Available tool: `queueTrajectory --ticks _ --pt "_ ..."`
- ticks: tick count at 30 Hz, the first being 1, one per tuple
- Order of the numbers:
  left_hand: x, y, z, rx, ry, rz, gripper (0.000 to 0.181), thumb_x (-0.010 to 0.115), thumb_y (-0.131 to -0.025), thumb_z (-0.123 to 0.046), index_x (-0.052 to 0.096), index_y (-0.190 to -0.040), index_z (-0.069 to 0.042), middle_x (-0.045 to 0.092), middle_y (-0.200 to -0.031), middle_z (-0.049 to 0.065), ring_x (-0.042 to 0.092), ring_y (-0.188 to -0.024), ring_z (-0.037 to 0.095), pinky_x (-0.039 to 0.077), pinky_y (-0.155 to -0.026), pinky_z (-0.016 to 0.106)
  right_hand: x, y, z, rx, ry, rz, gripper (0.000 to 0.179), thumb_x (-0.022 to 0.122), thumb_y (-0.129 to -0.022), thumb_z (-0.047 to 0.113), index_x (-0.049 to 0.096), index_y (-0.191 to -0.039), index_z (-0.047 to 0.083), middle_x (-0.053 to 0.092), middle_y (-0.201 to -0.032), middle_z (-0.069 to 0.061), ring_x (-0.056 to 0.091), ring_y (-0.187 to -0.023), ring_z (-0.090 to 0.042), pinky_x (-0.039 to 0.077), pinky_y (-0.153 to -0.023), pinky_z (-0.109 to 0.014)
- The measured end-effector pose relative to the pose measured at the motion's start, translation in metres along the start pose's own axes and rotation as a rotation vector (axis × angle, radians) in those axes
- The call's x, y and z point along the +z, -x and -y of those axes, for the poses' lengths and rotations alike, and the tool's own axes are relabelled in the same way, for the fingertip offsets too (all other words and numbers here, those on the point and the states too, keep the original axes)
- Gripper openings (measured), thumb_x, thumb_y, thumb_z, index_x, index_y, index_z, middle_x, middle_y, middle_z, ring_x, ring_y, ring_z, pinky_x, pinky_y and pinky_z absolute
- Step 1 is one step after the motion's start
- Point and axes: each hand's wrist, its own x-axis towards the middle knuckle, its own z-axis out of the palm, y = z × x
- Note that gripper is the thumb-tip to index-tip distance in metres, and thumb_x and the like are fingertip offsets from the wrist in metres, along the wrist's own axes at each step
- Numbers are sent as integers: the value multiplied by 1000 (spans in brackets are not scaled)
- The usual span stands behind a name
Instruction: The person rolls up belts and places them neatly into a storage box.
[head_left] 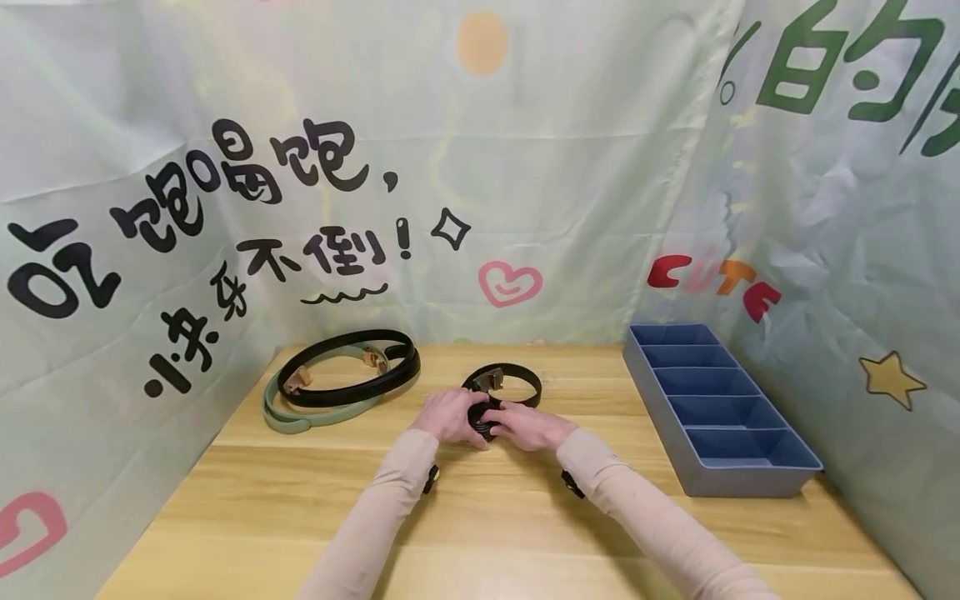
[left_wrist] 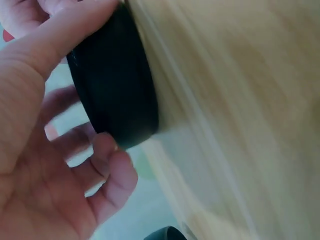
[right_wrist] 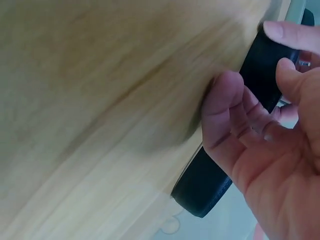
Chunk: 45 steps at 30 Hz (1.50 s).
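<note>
A black belt (head_left: 538, 385) lies at the middle of the table, its near part wound into a tight coil (head_left: 481, 414) standing on edge or nearly flat; which, I cannot tell. Behind the coil the rest forms a loose loop with a metal buckle (head_left: 489, 381). My left hand (head_left: 448, 415) grips the coil from the left, thumb across its side in the left wrist view, where the coil (left_wrist: 115, 90) looks smooth and wide. From the right, my right hand (head_left: 531, 425) holds the same coil with bent fingers. In the right wrist view its thumb touches the coil (right_wrist: 262, 67).
At the back left a larger black belt (head_left: 348, 398) overlaps a light green belt (head_left: 285, 421) with brownish end pieces. A blue-grey tray (head_left: 738, 482) with several compartments stands on the right. Printed cloth (head_left: 585, 183) encloses the wooden table (head_left: 480, 533).
</note>
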Motion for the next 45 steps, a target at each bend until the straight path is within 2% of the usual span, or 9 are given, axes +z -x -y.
queueTrajectory --ticks 5,12,17,23,25,30,36,42,45 --pt "1 4 4 65 49 55 81 87 -70 -38 52 -142 -31 63 -131 5 61 -115 24 49 -92 44 1 1 -1 -25 -3 -14 26 50 -102 18 58 -128 18 59 -132 -12 55 -124 -31 45 -104 -45" --pt "-2 6 6 44 80 69 83 88 -68 -33 51 -142 -21 63 -131 7 61 -115 24 48 -94 45 -4 3 -2 137 -382 -80 27 53 -102 22 43 -121 6 65 -82 -19 63 -57 -31 54 -54 -38" --pt "-3 6 6 46 92 61 81 88 -69 -32 51 -141 -19 61 -133 6 59 -119 24 47 -98 43 -6 4 -9 247 -212 -183 38 57 -100 23 46 -129 0 68 -92 -19 65 -69 -25 54 -70 -39" --pt "-4 10 11 32 141 66 80 89 -67 -33 53 -137 -18 64 -129 7 60 -116 26 46 -99 43 -8 10 -27 375 -221 -214 22 56 -100 24 63 -95 4 61 -68 -5 56 -46 -16 50 -50 -30" --pt "-4 10 13 27 147 64 79 89 -67 -34 53 -136 -19 65 -125 6 61 -113 25 47 -98 42 -13 13 -36 420 -184 -251 26 55 -100 26 64 -96 2 63 -73 -6 59 -54 -18 52 -57 -32" --pt "-5 10 16 36 140 61 77 89 -67 -34 54 -134 -21 66 -121 4 62 -110 24 47 -97 42 -24 20 -56 496 -80 -260 45 48 -103 29 52 -134 -4 60 -122 -28 61 -107 -39 47 -97 -51" --pt "-5 10 16 26 132 71 75 89 -67 -35 55 -132 -22 66 -122 5 62 -111 25 47 -97 43 -20 13 -49 434 -48 -328 40 51 -102 23 55 -136 3 51 -109 -18 58 -84 -26 52 -73 -42" --pt "-6 11 14 25 114 72 80 90 -67 -34 53 -136 -18 66 -123 7 62 -111 25 47 -96 43 -7 -5 -21 312 69 -370 46 64 -94 40 66 -125 6 64 -119 -13 65 -102 -29 54 -85 -47" --pt "-7 11 12 21 119 77 80 90 -67 -33 53 -136 -18 66 -123 8 62 -111 26 47 -96 43 -3 -9 -17 288 113 -384 44 71 -88 42 70 -117 9 71 -110 -10 67 -99 -28 55 -79 -47"
